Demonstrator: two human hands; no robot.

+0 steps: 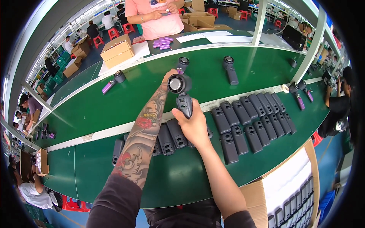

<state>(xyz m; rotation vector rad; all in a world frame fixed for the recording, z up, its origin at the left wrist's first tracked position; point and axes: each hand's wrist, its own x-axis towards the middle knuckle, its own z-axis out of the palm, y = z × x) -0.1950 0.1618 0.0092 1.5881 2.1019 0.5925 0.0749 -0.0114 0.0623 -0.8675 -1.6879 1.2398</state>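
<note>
My right hand (195,127) is closed around the handle of a dark grey handheld fan (184,102), its round head pointing up and away from me. My tattooed left arm stretches forward past it. At its end, my left hand (169,76) reaches a second fan (183,61) with a purple battery cell at its handle; the nearer fan's head hides my left fingers. Grey handle casings (166,140) lie under and between my forearms. Several more grey casings (230,148) stand in two rows to the right of my right hand.
Across the green bench (144,95) lie a fan with a purple cell (113,81) and a grey fan (230,70). More fans (297,97) are at the right. A carton with casings (289,190) stands lower right. A person (156,17) works opposite, beside purple cells (163,43).
</note>
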